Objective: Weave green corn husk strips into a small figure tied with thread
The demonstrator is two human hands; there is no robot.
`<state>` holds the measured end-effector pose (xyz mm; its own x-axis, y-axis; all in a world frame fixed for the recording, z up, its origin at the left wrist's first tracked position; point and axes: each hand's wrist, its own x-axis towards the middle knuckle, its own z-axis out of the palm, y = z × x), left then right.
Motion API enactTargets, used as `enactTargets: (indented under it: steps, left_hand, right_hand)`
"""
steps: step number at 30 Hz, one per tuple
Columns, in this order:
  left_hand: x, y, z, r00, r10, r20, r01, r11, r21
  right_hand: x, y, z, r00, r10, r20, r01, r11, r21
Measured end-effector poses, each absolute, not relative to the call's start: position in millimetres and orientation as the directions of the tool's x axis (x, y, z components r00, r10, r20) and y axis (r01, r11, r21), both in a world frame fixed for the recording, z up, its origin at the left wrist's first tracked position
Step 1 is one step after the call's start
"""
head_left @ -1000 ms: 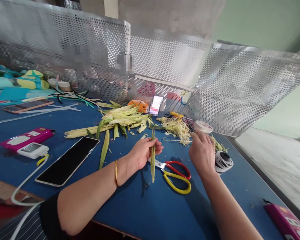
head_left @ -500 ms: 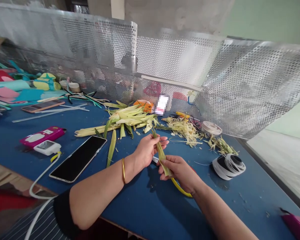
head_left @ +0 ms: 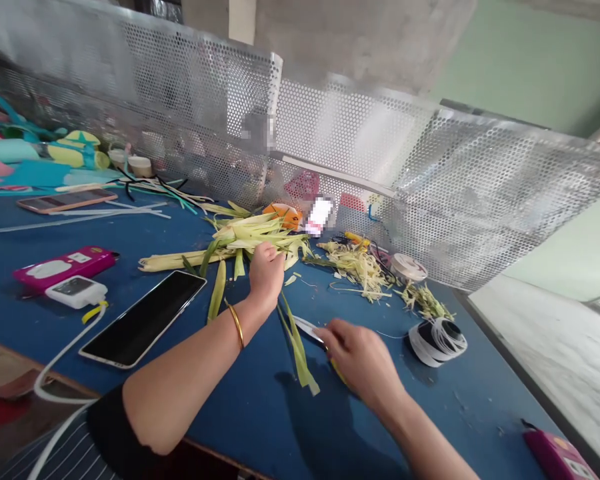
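My left hand (head_left: 267, 273) is curled closed at the front edge of a pile of pale green corn husks (head_left: 250, 233). What its fingers hold, if anything, is hidden. From just beneath that hand a long green husk strip (head_left: 297, 350) runs toward me over the blue table; I cannot tell whether its far end is gripped. To the right, my right hand (head_left: 363, 360) is closed around the scissors (head_left: 307, 328), low over the tabletop. Their metal blades point left toward the strip, and a bit of yellow handle shows under the fingers.
A dark phone (head_left: 145, 320), a white charger (head_left: 77, 291) with cable and a magenta device (head_left: 65, 267) lie left. Shredded husk (head_left: 363, 270) and a spool of white string (head_left: 437, 341) are right. A perforated metal screen (head_left: 340, 127) stands behind.
My hands have parted. The left moved up and left to the husk pile; the right let go of the husk strip and took hold of the scissors. The view shifted slightly.
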<state>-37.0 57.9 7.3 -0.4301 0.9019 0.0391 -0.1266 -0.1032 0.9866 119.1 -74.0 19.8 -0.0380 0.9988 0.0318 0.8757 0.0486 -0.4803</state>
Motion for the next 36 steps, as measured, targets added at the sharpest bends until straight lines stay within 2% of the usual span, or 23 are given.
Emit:
enactTargets:
  steps: [3, 5, 8, 13, 16, 19, 23, 26, 28, 31, 33, 36]
  left_hand:
    - [-30, 52, 9, -0.324, 0.946, -0.010, -0.140, -0.038, 0.990]
    - [-27, 46, 10, -0.266, 0.963, -0.049, -0.155, 0.008, 0.988]
    - [-25, 42, 11, -0.223, 0.970, -0.097, -0.167, 0.060, 0.984]
    - [-26, 42, 8, -0.212, 0.970, -0.116, -0.147, 0.086, 0.985]
    - [-25, 43, 6, -0.195, 0.974, -0.119, -0.156, 0.089, 0.984]
    - [-25, 42, 8, -0.174, 0.975, -0.134, -0.185, 0.102, 0.977]
    - [-24, 41, 11, -0.172, 0.977, -0.126, -0.218, 0.087, 0.972]
    - [-25, 42, 8, -0.180, 0.979, -0.097, -0.215, 0.057, 0.975]
    - [-26, 43, 4, -0.181, 0.981, -0.073, -0.180, 0.040, 0.983]
    - [-27, 47, 3, -0.175, 0.983, 0.052, -0.126, -0.075, 0.989]
    - [-24, 48, 8, -0.167, 0.974, 0.152, -0.105, -0.170, 0.980]
    - [-9, 44, 24, -0.082, 0.979, 0.187, -0.082, -0.193, 0.978]
  right_hand:
    - [139, -53, 34, 0.018, 0.978, 0.209, 0.942, 0.054, -0.330]
    - [151, -23, 34, 0.006, 0.960, 0.281, 0.981, 0.048, -0.186]
    - [163, 38, 23, -0.038, 0.962, 0.270, 0.999, 0.027, 0.044]
    - [166, 118, 0, -0.102, 0.966, 0.239, 0.994, 0.089, 0.063]
    - [167, 139, -10, -0.121, 0.960, 0.254, 0.991, 0.130, -0.021]
    - [173, 145, -12, -0.060, 0.939, 0.339, 0.975, 0.128, -0.182]
    - [191, 141, -1, 0.152, 0.864, 0.480, 0.864, 0.120, -0.489]
    - [205, 135, 15, 0.376, 0.764, 0.523, 0.661, 0.175, -0.730]
    - [211, 127, 25, 0.508, 0.709, 0.488, 0.481, 0.237, -0.844]
    - [215, 110, 35, 0.604, 0.709, 0.366, 0.208, 0.303, -0.930]
    - [215, 93, 36, 0.593, 0.755, 0.281, 0.047, 0.316, -0.948]
    - [210, 63, 30, 0.497, 0.850, 0.177, -0.145, 0.282, -0.948]
